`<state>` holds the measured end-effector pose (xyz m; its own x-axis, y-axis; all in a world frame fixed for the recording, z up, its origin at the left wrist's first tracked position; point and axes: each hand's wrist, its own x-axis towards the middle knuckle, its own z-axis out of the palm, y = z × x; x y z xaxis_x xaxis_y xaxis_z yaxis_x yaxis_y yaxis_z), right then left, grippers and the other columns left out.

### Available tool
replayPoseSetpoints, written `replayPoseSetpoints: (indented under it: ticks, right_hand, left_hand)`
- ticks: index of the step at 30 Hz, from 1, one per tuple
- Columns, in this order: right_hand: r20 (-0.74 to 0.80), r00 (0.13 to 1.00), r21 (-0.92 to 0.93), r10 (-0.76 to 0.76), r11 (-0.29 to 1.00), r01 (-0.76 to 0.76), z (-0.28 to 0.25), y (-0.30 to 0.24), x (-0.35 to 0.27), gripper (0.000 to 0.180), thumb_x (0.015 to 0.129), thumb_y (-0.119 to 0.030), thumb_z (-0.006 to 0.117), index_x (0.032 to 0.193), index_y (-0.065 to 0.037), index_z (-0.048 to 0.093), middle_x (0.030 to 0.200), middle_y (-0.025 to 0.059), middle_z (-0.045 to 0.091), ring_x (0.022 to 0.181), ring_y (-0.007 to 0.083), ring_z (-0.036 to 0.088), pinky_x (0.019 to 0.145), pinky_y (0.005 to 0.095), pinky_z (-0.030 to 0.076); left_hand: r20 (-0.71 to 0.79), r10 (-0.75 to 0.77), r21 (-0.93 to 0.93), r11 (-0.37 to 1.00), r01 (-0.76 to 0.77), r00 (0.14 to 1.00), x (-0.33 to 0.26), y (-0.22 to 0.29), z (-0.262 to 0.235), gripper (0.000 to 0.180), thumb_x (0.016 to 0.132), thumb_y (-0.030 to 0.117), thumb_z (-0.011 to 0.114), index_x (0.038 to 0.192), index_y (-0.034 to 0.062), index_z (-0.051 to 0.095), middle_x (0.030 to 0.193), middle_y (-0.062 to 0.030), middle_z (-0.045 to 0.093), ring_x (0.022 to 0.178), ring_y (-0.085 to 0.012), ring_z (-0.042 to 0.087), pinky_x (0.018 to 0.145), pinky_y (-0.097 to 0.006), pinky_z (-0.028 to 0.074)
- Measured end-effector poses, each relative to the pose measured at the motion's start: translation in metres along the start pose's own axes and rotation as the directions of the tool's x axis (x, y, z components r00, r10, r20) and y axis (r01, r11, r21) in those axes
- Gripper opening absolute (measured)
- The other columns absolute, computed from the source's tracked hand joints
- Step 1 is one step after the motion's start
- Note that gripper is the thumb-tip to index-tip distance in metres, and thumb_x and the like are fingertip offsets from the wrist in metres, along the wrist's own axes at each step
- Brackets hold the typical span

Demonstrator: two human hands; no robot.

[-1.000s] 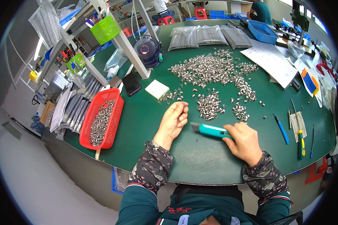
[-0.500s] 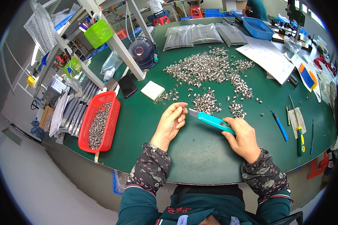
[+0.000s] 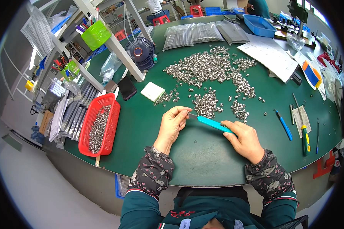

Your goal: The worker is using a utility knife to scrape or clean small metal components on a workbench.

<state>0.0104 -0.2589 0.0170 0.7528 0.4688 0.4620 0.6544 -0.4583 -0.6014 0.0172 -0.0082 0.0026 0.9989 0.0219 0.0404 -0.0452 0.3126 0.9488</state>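
Observation:
My left hand (image 3: pixel 170 128) pinches a small metal ring (image 3: pixel 188 112) between thumb and forefinger, and the fingers hide most of it. In my right hand (image 3: pixel 245 140) is a turquoise utility knife (image 3: pixel 211 123) with its blade out. The blade tip reaches the ring at my left fingertips; whether it is inside or against the edge I cannot tell. Just beyond both hands lies a small heap of short metal sleeves (image 3: pixel 206 104), with a much larger pile (image 3: pixel 202 66) behind it. One loose sleeve (image 3: pixel 195 142) sits on the green table between my forearms.
On the left stands a red basket (image 3: pixel 113 131) of metal sleeves, near a phone (image 3: pixel 127 88), a sticky-note pad (image 3: pixel 152 91) and a fan (image 3: pixel 139 53). Bagged rods (image 3: pixel 207 33) lie at the back. To the right are a blue pen-like tool (image 3: pixel 283 125) and a green-yellow screwdriver (image 3: pixel 305 141).
The knife has come left and its blade has turned, so the tip now meets the ring in my left hand. My right hand moved slightly left with it. The view has shifted a little.

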Motion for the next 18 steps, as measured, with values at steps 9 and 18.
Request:
replayPoseSetpoints:
  ticks: [9,18]
  right_hand:
    - [-0.3,0.947,-0.247,-0.119,0.968,0.043,-0.0008,-0.0025,0.0001,0.045,0.074,-0.013,0.067,0.118,-0.012,0.057,0.069,0.006,0.047,0.06,0.0241,0.051,0.053,0.0359,0.043]
    - [-0.019,1.0,-0.068,0.019,0.998,-0.021,-0.0003,-0.0007,-0.003,0.036,0.079,-0.018,0.064,0.114,-0.013,0.059,0.068,0.0077,0.049,0.059,0.0258,0.052,0.054,0.0377,0.043]
  left_hand:
    - [-0.1,-0.057,0.009,0.998,0.059,0.993,0.0011,-0.0049,-0.0012,0.019,0.09,0.016,0.058,0.096,-0.0013,0.062,0.071,0.0003,0.054,0.047,0.0,0.035,0.04,-0.015,0.025]
    - [-0.115,-0.045,0.022,0.999,0.048,0.992,0.0005,-0.0005,0.0044,0.019,0.09,0.016,0.058,0.097,-0.0009,0.062,0.072,0.0003,0.054,0.047,0.0003,0.034,0.04,-0.015,0.024]
